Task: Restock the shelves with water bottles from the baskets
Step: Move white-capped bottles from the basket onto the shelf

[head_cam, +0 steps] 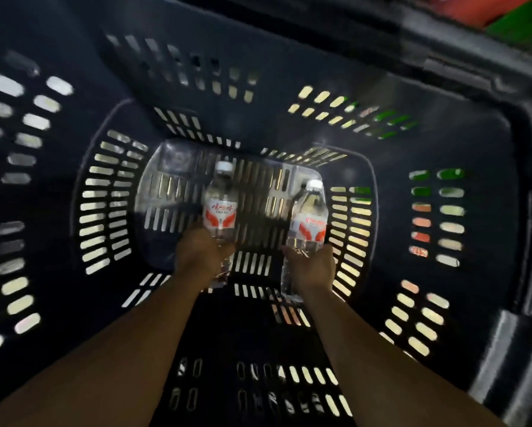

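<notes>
Both arms reach deep into the dark basket (462,97). The left hand (198,254) curls its fingers around the lower half of a bottle (220,208), with the cap pointing away beyond the knuckles. The right hand (315,268), near the left, grips a second bottle (309,217) the same way. Taking one per hand, held low, probably lets both lift out together for the shelf, which is out of view.

Red shape (480,7), green shape (526,29), perhaps crates
</notes>
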`<state>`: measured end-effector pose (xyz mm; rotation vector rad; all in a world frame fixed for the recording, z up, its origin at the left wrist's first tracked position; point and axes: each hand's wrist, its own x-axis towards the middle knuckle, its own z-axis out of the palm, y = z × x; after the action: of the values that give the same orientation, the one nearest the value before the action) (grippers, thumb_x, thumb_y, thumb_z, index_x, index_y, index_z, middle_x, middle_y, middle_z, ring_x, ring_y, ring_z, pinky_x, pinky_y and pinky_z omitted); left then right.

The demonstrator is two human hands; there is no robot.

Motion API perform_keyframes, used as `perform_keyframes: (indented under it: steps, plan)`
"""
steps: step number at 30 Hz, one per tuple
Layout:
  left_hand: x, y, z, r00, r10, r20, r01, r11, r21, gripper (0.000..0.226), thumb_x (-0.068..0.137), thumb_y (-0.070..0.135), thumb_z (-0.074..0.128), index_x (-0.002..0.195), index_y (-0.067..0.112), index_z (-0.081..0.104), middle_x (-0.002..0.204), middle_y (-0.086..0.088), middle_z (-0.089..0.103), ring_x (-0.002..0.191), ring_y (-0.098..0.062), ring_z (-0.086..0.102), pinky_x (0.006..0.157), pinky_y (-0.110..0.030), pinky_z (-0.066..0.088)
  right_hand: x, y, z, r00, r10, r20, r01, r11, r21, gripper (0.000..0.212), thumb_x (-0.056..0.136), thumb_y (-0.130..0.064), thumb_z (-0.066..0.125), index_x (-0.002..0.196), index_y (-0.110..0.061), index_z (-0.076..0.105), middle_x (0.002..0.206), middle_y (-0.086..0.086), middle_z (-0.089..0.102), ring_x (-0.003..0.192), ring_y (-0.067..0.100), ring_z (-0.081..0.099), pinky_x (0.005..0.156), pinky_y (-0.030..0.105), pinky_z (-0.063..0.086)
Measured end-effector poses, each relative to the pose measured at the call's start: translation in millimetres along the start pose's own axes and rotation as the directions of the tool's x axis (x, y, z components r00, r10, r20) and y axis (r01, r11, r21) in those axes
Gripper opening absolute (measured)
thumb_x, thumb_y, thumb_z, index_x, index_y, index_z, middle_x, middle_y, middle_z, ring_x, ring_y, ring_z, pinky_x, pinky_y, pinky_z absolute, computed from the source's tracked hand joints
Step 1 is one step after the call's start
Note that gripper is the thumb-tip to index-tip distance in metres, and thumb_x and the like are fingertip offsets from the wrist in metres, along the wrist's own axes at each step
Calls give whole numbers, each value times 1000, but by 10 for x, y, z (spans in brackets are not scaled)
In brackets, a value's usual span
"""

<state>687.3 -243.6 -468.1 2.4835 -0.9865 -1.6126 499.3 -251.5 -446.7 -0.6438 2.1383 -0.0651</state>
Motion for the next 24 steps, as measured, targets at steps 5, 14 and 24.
perform_keyframes:
  steps: [5, 14, 24]
  plan:
    - [-503, 122, -488, 999, 18, 33, -14, 994, -110, 21, 82, 33, 74, 95, 19, 67, 89, 2, 66, 76, -11, 59, 60, -20, 44, -489, -280, -357, 998, -60, 33, 59, 998, 33, 48, 78, -23, 79, 110, -9, 46, 92, -1, 59, 77, 13, 58, 56, 14, 42]
    - [-2153, 727, -1598, 996, 83, 34, -75, 980, -183, 22, 70, 44, 80, 77, 34, 61, 79, 9, 70, 75, -14, 67, 70, -30, 54, -2126, -981, -1335, 984, -167, 59, 156, 975, 157, 54, 77, -22, 80, 114, 4, 50, 91, 4, 62, 84, 24, 65, 47, 8, 36]
    - [-4346, 1019, -2736, 980, 139, -142, -185, 901, -392, 34, 76, 34, 79, 100, 23, 59, 84, 12, 68, 79, -7, 66, 57, -17, 44, -4287, -1318, -2582, 955, -265, 135, 206, 916, 344, 75, 72, -41, 81, 125, -12, 37, 115, 1, 54, 97, 25, 59, 77, 31, 45]
